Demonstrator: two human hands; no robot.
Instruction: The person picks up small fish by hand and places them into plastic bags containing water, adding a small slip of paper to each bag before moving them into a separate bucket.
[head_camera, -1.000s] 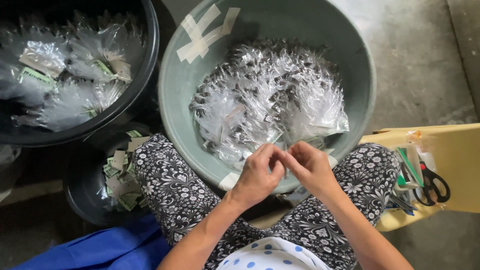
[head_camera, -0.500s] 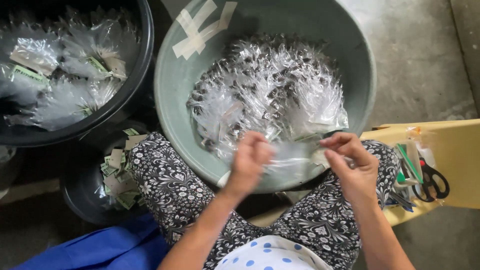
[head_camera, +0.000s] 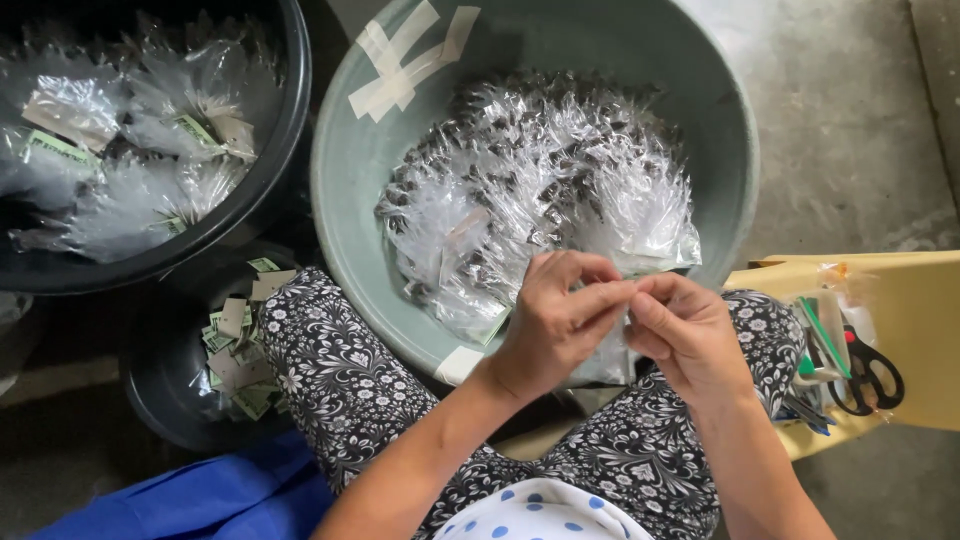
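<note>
Over green basin (head_camera: 350, 170) | left hand (head_camera: 555, 320), right hand (head_camera: 690, 335) pinch shut on bag (head_camera: 612, 350) | light, slippery, limp; grip top edge

Left hand (head_camera: 558, 320) and right hand (head_camera: 683, 335) meet fingertip to fingertip, each grip pinched.

Head camera looks steeply down, close over the grey-green basin (head_camera: 360, 190).
</note>
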